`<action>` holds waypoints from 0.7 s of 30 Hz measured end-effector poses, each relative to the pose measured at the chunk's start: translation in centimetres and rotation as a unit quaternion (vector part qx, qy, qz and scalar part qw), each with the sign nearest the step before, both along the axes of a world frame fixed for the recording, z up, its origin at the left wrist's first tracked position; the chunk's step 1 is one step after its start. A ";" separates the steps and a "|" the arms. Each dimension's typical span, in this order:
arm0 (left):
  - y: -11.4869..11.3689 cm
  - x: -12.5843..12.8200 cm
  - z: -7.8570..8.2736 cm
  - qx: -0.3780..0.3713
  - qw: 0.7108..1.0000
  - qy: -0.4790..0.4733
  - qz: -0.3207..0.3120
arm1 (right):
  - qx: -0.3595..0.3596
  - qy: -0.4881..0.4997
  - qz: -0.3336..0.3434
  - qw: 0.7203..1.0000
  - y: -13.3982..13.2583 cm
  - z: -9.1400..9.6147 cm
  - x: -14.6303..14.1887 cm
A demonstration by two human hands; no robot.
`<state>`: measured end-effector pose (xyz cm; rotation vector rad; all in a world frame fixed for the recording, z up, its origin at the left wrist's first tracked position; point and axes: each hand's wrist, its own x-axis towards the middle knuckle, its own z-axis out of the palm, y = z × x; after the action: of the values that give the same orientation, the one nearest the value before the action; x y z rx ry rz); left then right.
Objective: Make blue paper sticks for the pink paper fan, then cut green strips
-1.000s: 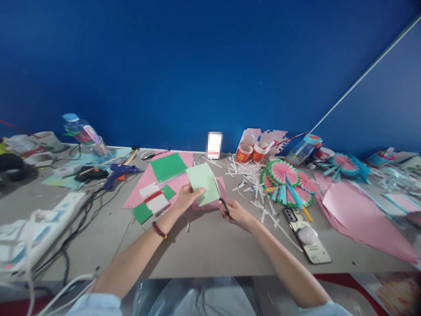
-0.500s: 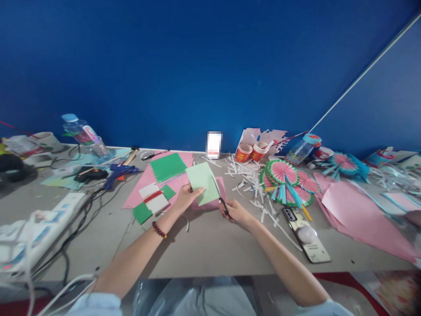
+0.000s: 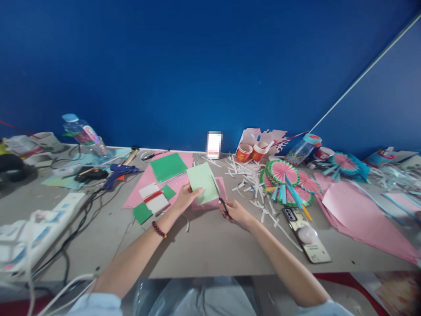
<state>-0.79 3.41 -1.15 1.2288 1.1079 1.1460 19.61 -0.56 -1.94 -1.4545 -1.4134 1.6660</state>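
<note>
My left hand (image 3: 188, 196) pinches the lower left edge of a pale green sheet of paper (image 3: 203, 177), thumb on top, and holds it above the table. In my right hand (image 3: 235, 211) is a pair of scissors (image 3: 224, 205) with black handles, fingers wrapped round them. The blades lie along the right edge of the pale sheet; how far they are parted cannot be made out. Beneath the sheet lies pink paper (image 3: 221, 186). A dark green square (image 3: 168, 166) rests on more pink paper behind my left hand, with white and green pieces (image 3: 154, 199) nearer me.
White paper strips (image 3: 250, 173) are scattered right of centre, before two red paper cups (image 3: 245, 152). Watermelon-patterned paper fans (image 3: 283, 175), a phone (image 3: 305, 237) and pink sheets (image 3: 358, 215) lie to the right. A blue glue gun (image 3: 120, 173) and a power strip (image 3: 49, 232) are at left.
The pale green sheet has shifted very slightly to the right and tilted a little. Both hands keep their hold in nearly the same place.
</note>
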 end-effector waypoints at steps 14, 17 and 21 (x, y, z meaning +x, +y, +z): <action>0.0 -0.1 -0.4 0.000 0.999 -0.009 0.042 | 0.024 0.011 0.030 0.999 -0.1 -0.2 0.3; -0.2 0.0 -0.3 0.008 1.000 -0.014 0.027 | 0.028 0.011 0.037 0.999 -0.2 -0.1 0.3; -0.3 0.1 -0.1 0.011 1.000 -0.008 0.020 | 0.031 0.007 0.047 0.998 -0.3 0.1 0.2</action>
<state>-0.66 3.06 -1.23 1.2165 1.1150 1.2000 19.83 -0.87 -1.80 -1.3579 -1.5332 1.6706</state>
